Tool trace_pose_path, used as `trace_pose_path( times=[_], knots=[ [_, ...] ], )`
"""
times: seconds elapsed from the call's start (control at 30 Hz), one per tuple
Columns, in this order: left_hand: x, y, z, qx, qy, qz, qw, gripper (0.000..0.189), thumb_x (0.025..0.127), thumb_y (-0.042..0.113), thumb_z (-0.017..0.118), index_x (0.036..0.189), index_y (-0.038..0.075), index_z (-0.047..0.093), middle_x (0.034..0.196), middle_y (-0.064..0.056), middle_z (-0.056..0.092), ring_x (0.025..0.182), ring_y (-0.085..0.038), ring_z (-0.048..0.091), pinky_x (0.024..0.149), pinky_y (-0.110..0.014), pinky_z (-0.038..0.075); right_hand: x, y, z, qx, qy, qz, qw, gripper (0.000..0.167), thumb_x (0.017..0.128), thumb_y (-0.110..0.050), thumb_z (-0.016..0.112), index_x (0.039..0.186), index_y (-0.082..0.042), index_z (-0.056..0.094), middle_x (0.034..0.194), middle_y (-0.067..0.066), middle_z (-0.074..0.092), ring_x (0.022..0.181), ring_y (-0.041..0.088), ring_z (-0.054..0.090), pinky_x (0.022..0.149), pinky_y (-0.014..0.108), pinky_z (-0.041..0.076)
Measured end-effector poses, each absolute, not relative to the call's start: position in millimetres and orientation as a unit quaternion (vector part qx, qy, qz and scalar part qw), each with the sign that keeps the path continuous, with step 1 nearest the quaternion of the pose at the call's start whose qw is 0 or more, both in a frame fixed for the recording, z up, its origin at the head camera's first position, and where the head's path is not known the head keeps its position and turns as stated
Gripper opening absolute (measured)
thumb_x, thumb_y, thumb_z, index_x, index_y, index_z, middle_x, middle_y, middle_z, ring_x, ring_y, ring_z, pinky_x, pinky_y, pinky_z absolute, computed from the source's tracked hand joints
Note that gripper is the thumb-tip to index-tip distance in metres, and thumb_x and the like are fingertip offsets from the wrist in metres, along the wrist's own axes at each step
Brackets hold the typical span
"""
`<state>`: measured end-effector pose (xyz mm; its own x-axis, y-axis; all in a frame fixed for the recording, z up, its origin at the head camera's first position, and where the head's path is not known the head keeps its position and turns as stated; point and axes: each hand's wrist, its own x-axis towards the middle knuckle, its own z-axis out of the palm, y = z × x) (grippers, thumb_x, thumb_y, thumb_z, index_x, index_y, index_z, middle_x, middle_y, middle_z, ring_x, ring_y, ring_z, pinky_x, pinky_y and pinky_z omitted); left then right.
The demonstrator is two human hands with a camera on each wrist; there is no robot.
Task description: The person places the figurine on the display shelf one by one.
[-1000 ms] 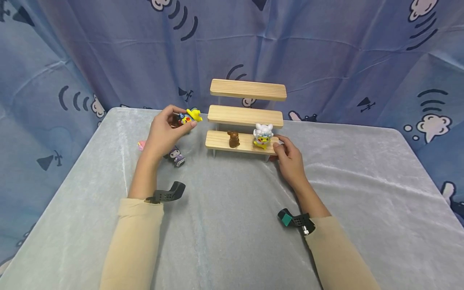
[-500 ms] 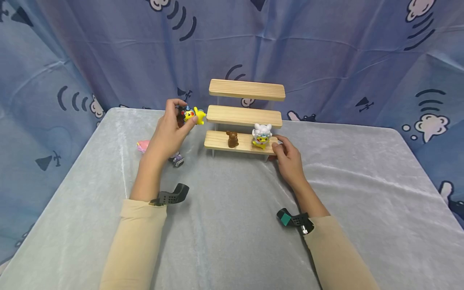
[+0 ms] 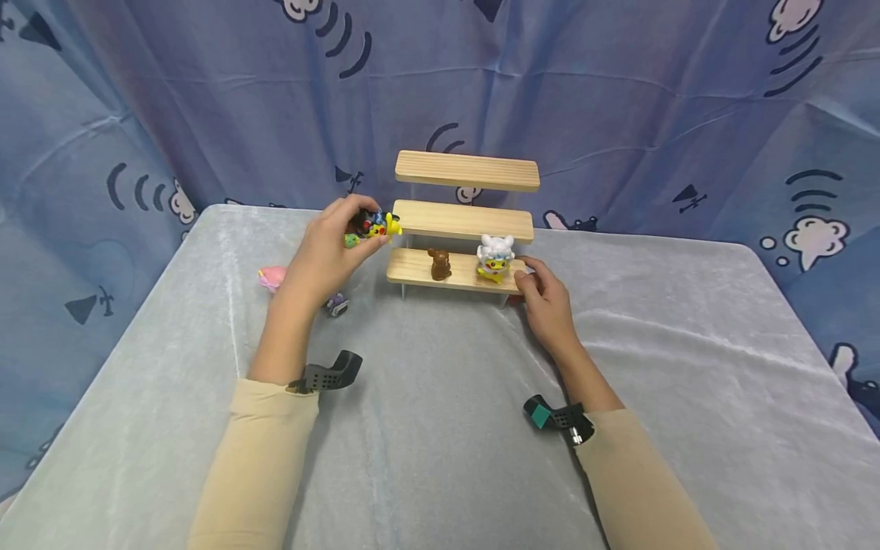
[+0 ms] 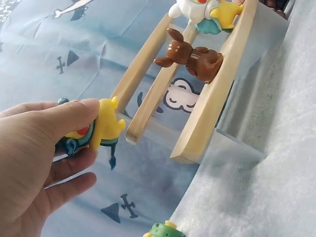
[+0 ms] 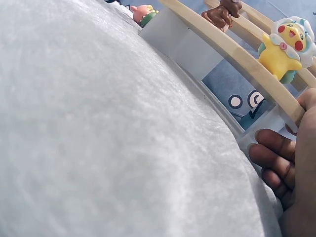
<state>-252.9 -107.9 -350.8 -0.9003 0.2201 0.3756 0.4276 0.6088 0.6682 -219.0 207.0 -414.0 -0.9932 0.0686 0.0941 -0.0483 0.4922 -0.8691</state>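
My left hand point(image 3: 319, 256) pinches a yellow Pikachu figurine point(image 4: 107, 123) with dark blue-green trim between thumb and fingers. It holds the figurine just left of a three-tier wooden display stand point(image 3: 406, 267), overlapping the middle board's left end in the head view. The fingers hide part of its head. At the stand's other side my right hand point(image 3: 551, 309) grips the right end of the lowest board, thumb at the front edge. On that board stand a small brown animal figurine point(image 3: 441, 265) and, nearer the right hand, a Pikachu figurine in a white hood point(image 3: 495, 256).
Left of the stand, partly behind the left hand and forearm, are a pink figurine point(image 3: 272, 277), a purple one point(image 3: 337, 304) and a green one point(image 4: 165, 230). A grey cloth point(image 3: 440, 397) covers the table. Behind it hangs a blue patterned curtain point(image 3: 584, 99).
My left hand has carried the Pikachu figurine rightward to the stand's left side, turning it slightly. The green figurine now shows beside the fingers. My right hand keeps its grip on the board.
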Motion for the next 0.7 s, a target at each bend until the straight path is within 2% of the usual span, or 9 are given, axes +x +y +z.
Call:
trace_pose_path(
  times=[0.2,0.3,0.43,0.53,0.7],
  knots=[
    [-250,-102,-346,-0.189,-0.886,-0.393,0.155,0.037,0.091,0.015,0.076,0.126,0.009,0.066,0.123,-0.015,0.057,0.108,-0.027,0.061,0.097,-0.041,0.052,-230,216,-437,-0.007,-0.862,0.503,0.064,0.041,0.106,-0.027,0.047,0.143,-0.010,0.055,0.092,0.023,0.067,0.071,0.004,0.061,0.071,0.020,0.046],
    [-248,-96,-344,-0.201,-0.883,-0.394,0.158,0.038,0.090,0.012,0.076,0.127,0.009,0.066,0.125,-0.016,0.055,0.109,-0.027,0.061,0.098,-0.041,0.052,-229,217,-435,-0.006,-0.862,0.504,0.064,0.041,0.107,-0.027,0.047,0.143,-0.009,0.055,0.093,0.023,0.067,0.071,0.003,0.062,0.072,0.019,0.046],
    [-246,-86,-343,-0.223,-0.878,-0.394,0.153,0.051,0.090,0.012,0.076,0.138,0.010,0.058,0.127,-0.014,0.058,0.111,-0.026,0.061,0.099,-0.040,0.051,-226,215,-432,-0.005,-0.861,0.504,0.064,0.041,0.106,-0.025,0.047,0.141,-0.006,0.055,0.091,0.023,0.067,0.071,0.004,0.062,0.072,0.019,0.045],
    [-248,-77,-338,-0.239,-0.875,-0.395,0.148,0.056,0.090,0.012,0.076,0.140,0.010,0.052,0.127,-0.012,0.060,0.110,-0.023,0.061,0.099,-0.038,0.051,-228,216,-437,-0.002,-0.861,0.503,0.071,0.040,0.106,-0.027,0.048,0.140,-0.008,0.057,0.087,0.021,0.065,0.070,0.006,0.061,0.071,0.020,0.044],
    [-254,-58,-320,-0.276,-0.875,-0.365,0.156,0.047,0.090,0.019,0.077,0.133,0.013,0.058,0.130,-0.004,0.063,0.115,-0.018,0.061,0.102,-0.034,0.050,-231,218,-442,-0.002,-0.862,0.501,0.078,0.040,0.106,-0.028,0.049,0.139,-0.009,0.058,0.081,0.014,0.062,0.071,0.008,0.060,0.069,0.022,0.043]
  ],
)
